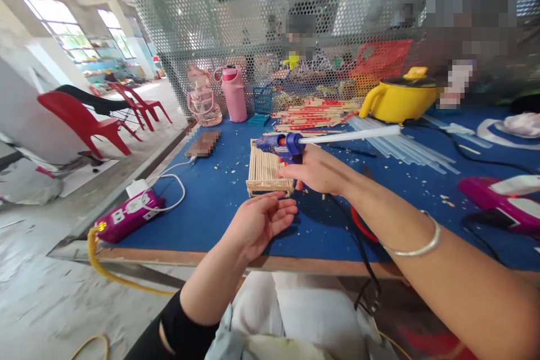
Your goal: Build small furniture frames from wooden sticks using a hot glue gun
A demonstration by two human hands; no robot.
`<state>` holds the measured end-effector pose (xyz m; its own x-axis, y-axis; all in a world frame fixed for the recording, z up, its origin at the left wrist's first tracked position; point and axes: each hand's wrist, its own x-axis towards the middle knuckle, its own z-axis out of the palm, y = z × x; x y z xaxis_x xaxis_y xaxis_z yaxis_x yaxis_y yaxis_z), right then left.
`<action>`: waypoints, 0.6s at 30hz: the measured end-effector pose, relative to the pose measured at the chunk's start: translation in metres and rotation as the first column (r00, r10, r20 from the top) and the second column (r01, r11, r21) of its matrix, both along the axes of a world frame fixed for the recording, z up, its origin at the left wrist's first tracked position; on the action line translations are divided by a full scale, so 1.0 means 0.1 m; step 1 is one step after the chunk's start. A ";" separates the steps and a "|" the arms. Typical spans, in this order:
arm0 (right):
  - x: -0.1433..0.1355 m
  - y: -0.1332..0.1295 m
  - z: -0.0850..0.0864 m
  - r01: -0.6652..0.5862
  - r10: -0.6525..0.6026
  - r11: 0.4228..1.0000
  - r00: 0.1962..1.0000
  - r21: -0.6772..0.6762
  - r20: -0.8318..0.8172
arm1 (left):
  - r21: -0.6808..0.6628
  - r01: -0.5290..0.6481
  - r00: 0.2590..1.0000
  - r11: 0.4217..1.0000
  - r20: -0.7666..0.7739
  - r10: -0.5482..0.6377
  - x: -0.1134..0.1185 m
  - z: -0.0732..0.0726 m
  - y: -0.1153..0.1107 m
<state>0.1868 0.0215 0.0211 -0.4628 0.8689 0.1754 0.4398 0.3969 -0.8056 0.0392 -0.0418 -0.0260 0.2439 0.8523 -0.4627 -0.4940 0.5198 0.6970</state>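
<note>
My right hand (316, 171) is wrapped round a blue hot glue gun (280, 145), its nozzle pointing left. A long whitish glue stick (354, 134) juts out of the gun's back end to the right. Below the gun lies a small rack-like frame of thin wooden sticks (262, 167) on the blue table top; its right part is hidden by the gun and my right hand. My left hand (264, 222) rests palm up at the near edge of this frame, fingers stretched and slightly curled, with nothing in them. Whether its fingertips touch the wood, I cannot tell.
Loose sticks with red marks (314, 115) and clear glue sticks (392, 143) lie at the back, near a yellow pot (400, 101). A pink bottle (235, 95) stands by the mesh screen. Purple power strips (129, 218) sit left and right. The gun's black cord (358, 242) hangs over the front edge.
</note>
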 end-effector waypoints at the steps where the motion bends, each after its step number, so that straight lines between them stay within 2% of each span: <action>1: -0.02 0.01 0.02 -0.022 0.022 1.000 0.999 0.007 0.030 | -0.003 0.007 1.000 1.000 0.001 -0.007 -0.02 0.00 0.01; 7: -0.13 0.09 0.07 -0.109 0.108 0.994 0.985 -0.001 0.137 | -0.007 0.030 1.000 1.000 0.004 -0.030 -0.06 0.04 0.06; 11: -0.14 0.11 0.10 -0.103 0.099 0.995 0.974 0.013 0.203 | -0.026 0.030 1.000 0.999 0.008 -0.030 -0.05 0.06 0.12; 18: -0.14 0.13 0.13 -0.126 0.137 0.990 0.970 -0.062 0.202 | -0.050 -0.018 0.999 0.999 0.036 0.020 -0.02 0.04 0.16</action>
<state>0.1724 0.0340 0.0336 -0.5953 0.8032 0.0237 0.5445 0.4249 -0.7232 0.0374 -0.0253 -0.0222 0.2453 0.8329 -0.4960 -0.5286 0.5438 0.6518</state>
